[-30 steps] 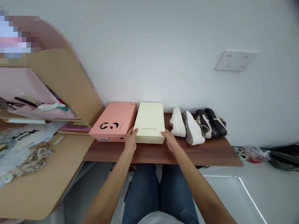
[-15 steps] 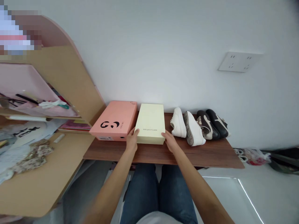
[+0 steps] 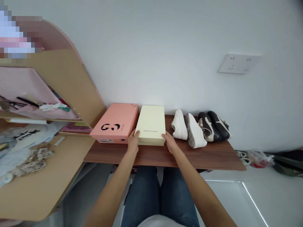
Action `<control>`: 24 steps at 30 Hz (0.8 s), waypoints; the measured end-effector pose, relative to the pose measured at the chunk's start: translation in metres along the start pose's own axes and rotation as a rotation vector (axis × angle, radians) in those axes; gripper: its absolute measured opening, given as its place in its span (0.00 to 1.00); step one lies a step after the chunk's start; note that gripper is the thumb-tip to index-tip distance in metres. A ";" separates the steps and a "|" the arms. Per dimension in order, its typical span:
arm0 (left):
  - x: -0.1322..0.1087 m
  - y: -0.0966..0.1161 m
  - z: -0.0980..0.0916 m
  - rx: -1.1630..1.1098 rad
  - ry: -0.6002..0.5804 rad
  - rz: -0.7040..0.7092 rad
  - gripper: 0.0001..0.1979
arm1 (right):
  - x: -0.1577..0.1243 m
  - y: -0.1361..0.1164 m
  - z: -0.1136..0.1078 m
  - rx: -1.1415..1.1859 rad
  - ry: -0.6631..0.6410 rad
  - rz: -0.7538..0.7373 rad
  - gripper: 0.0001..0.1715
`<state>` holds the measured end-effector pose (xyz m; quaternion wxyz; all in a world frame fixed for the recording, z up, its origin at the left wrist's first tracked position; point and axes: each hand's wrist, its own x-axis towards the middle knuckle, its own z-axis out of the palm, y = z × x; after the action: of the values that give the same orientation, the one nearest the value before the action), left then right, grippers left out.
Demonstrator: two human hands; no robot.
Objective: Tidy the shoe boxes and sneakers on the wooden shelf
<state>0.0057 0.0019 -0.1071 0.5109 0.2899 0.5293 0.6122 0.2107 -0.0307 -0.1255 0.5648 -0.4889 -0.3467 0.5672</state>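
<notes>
Person's L hand (image 3: 133, 142) & R hand (image 3: 169, 142) clamped on either side of cream shoebox (image 3: 151, 125), pink box (image 3: 113, 123) touching it on left, sneakers (image 3: 194, 130) just right, all on wood desk (image 3: 203, 157).

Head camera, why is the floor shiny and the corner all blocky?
Head view: a bright glare streak lies across the glossy floor, and a pixelated patch blurs the top-left corner, hiding what is there.
</notes>
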 end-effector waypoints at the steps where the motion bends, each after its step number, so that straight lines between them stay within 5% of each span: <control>1: 0.000 0.001 0.001 0.011 0.003 -0.002 0.21 | -0.001 -0.002 0.001 0.003 -0.003 0.002 0.32; 7: -0.015 0.018 0.005 0.175 0.035 0.014 0.28 | -0.013 -0.012 0.000 -0.036 0.030 0.025 0.39; 11: -0.059 0.024 0.009 0.353 0.067 0.286 0.33 | -0.041 -0.021 -0.019 -0.041 0.042 -0.049 0.36; 15: -0.108 0.015 0.031 0.360 -0.147 0.438 0.31 | -0.078 -0.038 -0.059 -0.023 0.056 -0.176 0.31; 20: -0.124 -0.017 0.076 0.381 -0.518 0.322 0.29 | -0.106 -0.048 -0.128 -0.116 0.371 -0.318 0.31; 24: -0.109 -0.049 0.117 0.444 -0.557 0.259 0.34 | -0.101 -0.037 -0.171 -0.280 0.684 -0.395 0.39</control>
<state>0.1604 -0.0628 -0.1012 0.4783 0.6133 0.4492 0.4397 0.3715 -0.1526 -0.1221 0.6732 -0.6454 -0.3000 0.2004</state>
